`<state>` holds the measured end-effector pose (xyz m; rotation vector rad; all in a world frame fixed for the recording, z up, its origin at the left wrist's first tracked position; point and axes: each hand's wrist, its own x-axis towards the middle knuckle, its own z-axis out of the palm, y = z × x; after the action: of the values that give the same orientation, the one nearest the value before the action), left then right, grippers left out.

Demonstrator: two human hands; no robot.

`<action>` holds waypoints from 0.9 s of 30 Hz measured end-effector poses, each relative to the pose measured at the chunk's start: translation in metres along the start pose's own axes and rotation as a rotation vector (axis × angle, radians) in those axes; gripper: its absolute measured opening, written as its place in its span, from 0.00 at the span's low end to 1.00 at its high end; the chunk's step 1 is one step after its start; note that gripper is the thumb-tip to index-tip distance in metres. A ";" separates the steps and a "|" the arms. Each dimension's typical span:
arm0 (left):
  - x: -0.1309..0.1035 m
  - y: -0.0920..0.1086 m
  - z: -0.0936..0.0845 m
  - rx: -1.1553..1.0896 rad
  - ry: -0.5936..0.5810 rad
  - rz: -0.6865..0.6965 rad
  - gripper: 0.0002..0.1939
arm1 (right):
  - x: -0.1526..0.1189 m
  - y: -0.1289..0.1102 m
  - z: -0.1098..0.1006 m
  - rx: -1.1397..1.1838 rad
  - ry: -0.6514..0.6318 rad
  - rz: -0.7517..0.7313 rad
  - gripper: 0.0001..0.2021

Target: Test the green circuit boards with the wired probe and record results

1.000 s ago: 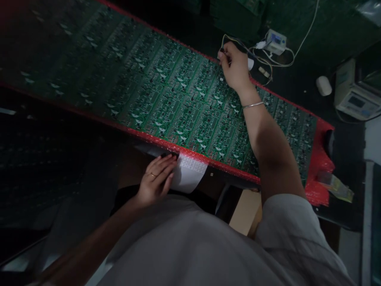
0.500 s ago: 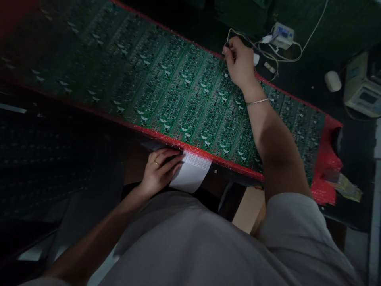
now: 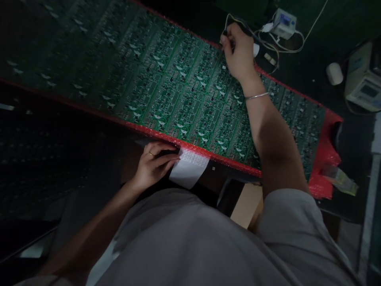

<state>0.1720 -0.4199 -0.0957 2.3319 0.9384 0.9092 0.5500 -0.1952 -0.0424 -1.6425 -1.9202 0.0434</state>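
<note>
Green circuit boards [image 3: 190, 107] lie in rows on red bubble wrap [image 3: 323, 159]. At the far edge of the boards, my right hand [image 3: 238, 51] pinches a small dark connector [image 3: 225, 33] with thin coloured wires running from it. My left hand [image 3: 154, 163] is at the near edge, its fingers closed on the left side of a white label sheet [image 3: 189, 169]. The sheet hangs below the red edge, and small labels show along its top. A small white piece [image 3: 224, 67] sits on the boards just below my right hand.
Behind the boards stands a small white device [image 3: 284, 24] with cables. A white mouse [image 3: 334, 74] and a beige instrument [image 3: 364, 85] are at the right. A clear packet [image 3: 341, 179] lies by the red wrap, and a cardboard box [image 3: 247, 204] is below the near edge.
The view has shifted slightly, so most things appear a little higher. Both hands keep nearly the same places and grips.
</note>
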 end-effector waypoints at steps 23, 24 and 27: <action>0.009 0.009 -0.006 -0.070 0.002 -0.015 0.04 | 0.001 0.003 0.003 -0.071 0.003 -0.017 0.07; 0.010 0.010 -0.007 -0.077 -0.003 -0.021 0.04 | 0.001 0.004 0.004 -0.068 0.006 -0.017 0.07; 0.011 0.014 -0.012 -0.125 -0.026 -0.032 0.04 | 0.002 0.004 0.005 -0.064 -0.002 0.005 0.07</action>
<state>0.1752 -0.4189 -0.0742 2.2123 0.8797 0.8970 0.5511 -0.1906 -0.0475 -1.6893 -1.9374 -0.0145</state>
